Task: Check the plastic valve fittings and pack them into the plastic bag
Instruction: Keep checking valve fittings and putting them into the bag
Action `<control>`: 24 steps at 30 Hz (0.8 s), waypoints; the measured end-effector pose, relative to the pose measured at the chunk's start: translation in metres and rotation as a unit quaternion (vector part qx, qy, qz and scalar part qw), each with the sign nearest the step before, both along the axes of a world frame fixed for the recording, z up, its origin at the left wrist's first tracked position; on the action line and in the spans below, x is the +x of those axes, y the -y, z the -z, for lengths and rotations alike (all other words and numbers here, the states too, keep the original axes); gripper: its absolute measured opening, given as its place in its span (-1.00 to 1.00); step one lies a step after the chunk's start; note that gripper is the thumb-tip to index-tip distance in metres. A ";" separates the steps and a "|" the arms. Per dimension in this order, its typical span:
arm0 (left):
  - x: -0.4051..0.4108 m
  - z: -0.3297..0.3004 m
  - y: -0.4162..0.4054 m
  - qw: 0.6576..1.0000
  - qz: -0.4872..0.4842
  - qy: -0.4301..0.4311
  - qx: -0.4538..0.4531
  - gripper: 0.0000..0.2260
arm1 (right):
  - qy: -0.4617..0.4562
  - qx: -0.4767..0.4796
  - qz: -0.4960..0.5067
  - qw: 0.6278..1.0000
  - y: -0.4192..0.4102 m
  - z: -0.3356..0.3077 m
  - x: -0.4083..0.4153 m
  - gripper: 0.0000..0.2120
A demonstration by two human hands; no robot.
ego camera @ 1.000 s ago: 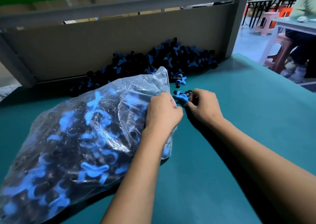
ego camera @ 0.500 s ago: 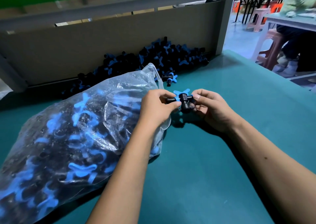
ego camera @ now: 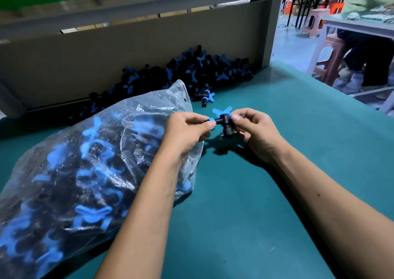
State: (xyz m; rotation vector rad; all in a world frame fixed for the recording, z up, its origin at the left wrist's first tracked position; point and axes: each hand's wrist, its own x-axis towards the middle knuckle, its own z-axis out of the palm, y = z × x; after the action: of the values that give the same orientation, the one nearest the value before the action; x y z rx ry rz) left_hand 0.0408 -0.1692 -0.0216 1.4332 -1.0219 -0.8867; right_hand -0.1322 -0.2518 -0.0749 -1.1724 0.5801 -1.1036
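Valve fitting (ego camera: 226, 123) lifted off green table (ego camera: 266, 193) | both hands (ego camera: 187, 133) (ego camera: 255, 131) pinching it

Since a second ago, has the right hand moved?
Yes. The right hand has lifted a valve fitting off the table, drawing back from the loose pile.

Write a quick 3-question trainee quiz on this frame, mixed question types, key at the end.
1. True or false: the left hand and right hand both pinch one valve fitting.
2. The plastic bag is: A) empty B) holding many fittings C) sealed in a box.
3. Fill in: the loose pile of fittings lies against the back ____.

Key: 1 true; 2 B; 3 panel.
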 end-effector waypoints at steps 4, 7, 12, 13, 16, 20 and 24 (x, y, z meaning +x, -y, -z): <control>-0.009 0.002 0.001 0.999 0.001 0.033 0.000 -0.88 | -0.054 -0.018 -0.041 0.998 -0.001 0.001 -0.001 -0.92; 0.001 -0.001 0.000 0.998 -0.047 0.036 0.003 -0.92 | 0.001 0.002 0.011 1.000 0.002 0.001 -0.001 -0.89; -0.003 -0.001 0.000 0.994 -0.104 0.038 -0.010 -0.89 | -0.026 -0.023 0.114 0.993 0.001 0.004 0.002 -0.77; -0.008 -0.002 0.000 0.991 -0.126 0.045 -0.019 -0.89 | -0.062 -0.052 0.126 0.989 -0.001 0.005 0.004 -0.73; -0.020 -0.004 0.000 0.982 -0.170 0.072 -0.050 -0.88 | -0.186 -0.205 0.130 0.952 -0.011 0.003 0.009 -0.62; -0.032 -0.007 -0.003 0.975 -0.173 0.122 -0.060 -0.86 | -0.245 -0.310 0.194 0.898 -0.016 0.002 0.013 -0.65; -0.038 -0.013 -0.008 0.945 -0.153 0.283 -0.059 -0.74 | -0.164 -0.175 0.134 0.962 -0.016 0.000 0.013 -0.89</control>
State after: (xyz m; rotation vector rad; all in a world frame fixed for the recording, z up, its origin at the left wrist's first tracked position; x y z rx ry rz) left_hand 0.0023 -0.1614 -0.0087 1.7282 -1.1976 -0.1771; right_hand -0.1189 -0.2359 -0.0748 -1.6383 0.8423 -1.2849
